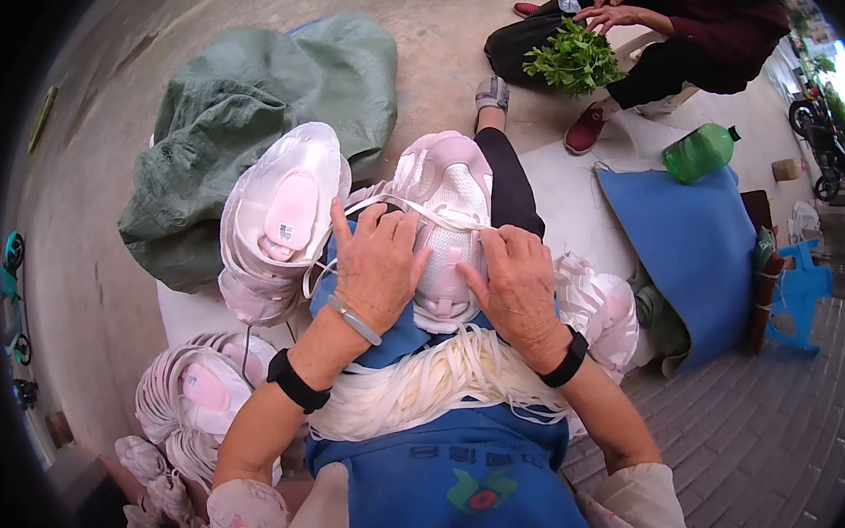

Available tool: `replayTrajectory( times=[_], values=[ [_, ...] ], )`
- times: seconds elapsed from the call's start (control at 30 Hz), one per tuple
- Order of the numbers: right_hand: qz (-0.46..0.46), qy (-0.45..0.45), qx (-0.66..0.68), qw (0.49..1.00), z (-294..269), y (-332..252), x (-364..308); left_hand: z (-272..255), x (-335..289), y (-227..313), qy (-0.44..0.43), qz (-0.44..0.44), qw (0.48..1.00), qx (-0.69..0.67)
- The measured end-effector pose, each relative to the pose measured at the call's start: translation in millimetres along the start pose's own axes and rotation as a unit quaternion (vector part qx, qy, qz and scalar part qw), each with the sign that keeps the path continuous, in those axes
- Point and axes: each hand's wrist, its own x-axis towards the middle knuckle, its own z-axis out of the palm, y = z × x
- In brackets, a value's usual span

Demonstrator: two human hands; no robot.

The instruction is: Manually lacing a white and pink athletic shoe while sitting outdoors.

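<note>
A pink-and-white mesh shoe upper (pixel 445 169) lies across my lap, toe pointing away from me. A flat white shoelace (pixel 412 205) crosses its eyelet area, with a loop hanging off to the left. My left hand (pixel 376 261) grips the upper's left edge, fingers curled near the lace and thumb by the tongue. On the opposite edge, my right hand (pixel 520 284) holds the upper with bent fingers, its thumb against the pink tongue patch. The fingertips partly hide the lace ends. A thick bundle of white laces (pixel 434 386) rests on my blue apron (pixel 399 485).
Nested shoe uppers (pixel 286 198) stand left of my hands. More stacks lie at lower left (pixel 197 395) and right (pixel 613 319). A green tarp (pixel 259 89) is behind. Opposite, a person handles leafy greens (pixel 575 60). A green bottle (pixel 700 153) lies on blue sheeting (pixel 680 241).
</note>
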Motion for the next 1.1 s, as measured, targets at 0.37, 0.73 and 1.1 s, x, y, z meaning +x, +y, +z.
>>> replayTrajectory(
  times=[0.37, 0.73, 1.1],
  values=[
    [0.052, -0.068, 0.014, 0.996, 22, -4, -6, 29, 5, 6, -0.015, 0.048, 0.999, -0.018],
    [0.024, -0.08, 0.109, 0.991, 9, 5, -2, 39, 5, 4, 0.016, 0.033, 0.999, -0.038],
    [-0.187, 0.061, 0.061, 0.978, 2, -9, 30, 27, -1, 4, -0.006, -0.009, 0.997, -0.071]
  ],
)
